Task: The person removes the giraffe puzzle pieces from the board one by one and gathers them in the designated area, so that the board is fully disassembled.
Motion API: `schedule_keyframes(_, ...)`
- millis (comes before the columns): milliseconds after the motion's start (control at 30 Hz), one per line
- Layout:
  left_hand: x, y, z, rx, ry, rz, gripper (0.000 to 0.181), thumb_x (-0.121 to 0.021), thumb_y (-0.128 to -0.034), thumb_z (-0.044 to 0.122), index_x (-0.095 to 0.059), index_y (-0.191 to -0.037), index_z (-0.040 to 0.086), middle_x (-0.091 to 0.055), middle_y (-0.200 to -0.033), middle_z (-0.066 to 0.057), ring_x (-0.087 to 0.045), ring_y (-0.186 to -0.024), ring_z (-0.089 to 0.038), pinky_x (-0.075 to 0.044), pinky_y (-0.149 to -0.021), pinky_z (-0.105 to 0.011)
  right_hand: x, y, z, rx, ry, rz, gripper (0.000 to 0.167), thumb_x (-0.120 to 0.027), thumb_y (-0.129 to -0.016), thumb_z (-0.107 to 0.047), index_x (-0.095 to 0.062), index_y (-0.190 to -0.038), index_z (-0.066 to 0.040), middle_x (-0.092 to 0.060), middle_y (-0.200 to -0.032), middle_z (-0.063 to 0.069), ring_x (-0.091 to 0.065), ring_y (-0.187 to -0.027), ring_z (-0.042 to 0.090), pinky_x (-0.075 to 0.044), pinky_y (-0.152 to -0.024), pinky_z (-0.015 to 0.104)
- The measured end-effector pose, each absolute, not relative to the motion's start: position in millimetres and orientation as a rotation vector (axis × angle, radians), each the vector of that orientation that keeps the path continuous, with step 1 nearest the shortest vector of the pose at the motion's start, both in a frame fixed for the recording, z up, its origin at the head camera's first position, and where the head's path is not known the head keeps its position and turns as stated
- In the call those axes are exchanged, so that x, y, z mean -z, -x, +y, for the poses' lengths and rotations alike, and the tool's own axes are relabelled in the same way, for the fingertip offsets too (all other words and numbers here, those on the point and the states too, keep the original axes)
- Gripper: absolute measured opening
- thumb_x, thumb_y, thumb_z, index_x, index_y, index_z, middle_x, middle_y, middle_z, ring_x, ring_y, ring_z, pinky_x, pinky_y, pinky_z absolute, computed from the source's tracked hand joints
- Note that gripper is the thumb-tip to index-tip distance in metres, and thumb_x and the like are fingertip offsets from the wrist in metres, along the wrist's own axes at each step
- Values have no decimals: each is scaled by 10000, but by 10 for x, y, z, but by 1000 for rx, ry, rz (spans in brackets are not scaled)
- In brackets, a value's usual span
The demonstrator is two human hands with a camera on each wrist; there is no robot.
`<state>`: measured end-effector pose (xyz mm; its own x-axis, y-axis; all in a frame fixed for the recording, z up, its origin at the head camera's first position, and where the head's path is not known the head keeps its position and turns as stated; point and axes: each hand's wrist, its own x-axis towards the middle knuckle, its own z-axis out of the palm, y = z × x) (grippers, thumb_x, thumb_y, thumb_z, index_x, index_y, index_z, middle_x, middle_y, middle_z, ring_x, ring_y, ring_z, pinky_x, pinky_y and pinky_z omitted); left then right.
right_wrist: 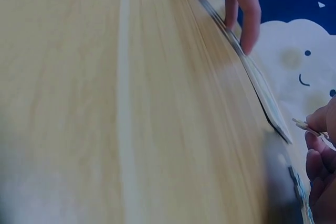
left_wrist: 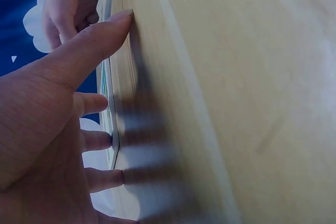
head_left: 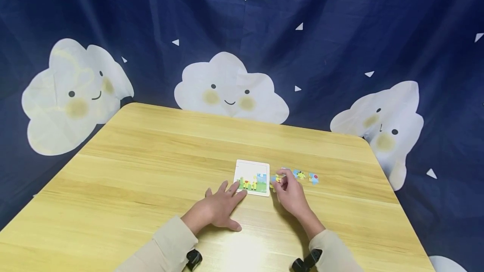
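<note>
Evidently, filling the puzzle tray (head_left: 247, 167) is the step in hand. It lies on the counter (head_left: 151, 167), well in from the right edge; joined pieces (head_left: 254, 185) line its near side, yellow figures on green, with blue above at the right and bare white toward the far-left corner. The right hand (head_left: 294, 195) has its grip pinching a puzzle piece (right_wrist: 307, 125) just beside the tray; the left hand (head_left: 219, 208) is spread, fingertips at the tray's near-left corner. Next likely calls for matching that piece to a gap, then pressing it flat. Loose pieces (head_left: 300, 174) lie toward the counter's right edge; how many the right hand hides is hard to tell.
</note>
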<state>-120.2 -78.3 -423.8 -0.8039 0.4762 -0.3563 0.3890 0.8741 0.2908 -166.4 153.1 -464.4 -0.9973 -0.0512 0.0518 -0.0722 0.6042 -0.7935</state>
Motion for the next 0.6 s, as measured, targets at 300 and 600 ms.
schedule_keyframes(300,4251,1197,-784,-274,-642,2634,939,-712,-719,586,-303,-1482,221,-201,-1567,-88,-214,-1404,-397,-273,-957,-713,4634,1605,1779,-1346,-18,-2816,317,-636,-895,-159,-539,-1188,-87,-537,-793,48,-503,-655,140,-426,-566,239)
schedule_keyframes(600,4264,1205,-784,-287,-643,2637,939,-714,-718,584,-310,-1480,215,-208,-1564,-94,-212,-1404,-397,-270,-956,-714,4651,1574,1997,-1311,55,-2881,341,-613,-911,-158,-522,-1231,-83,-518,-823,51,-483,-686,153,-409,-546,239)
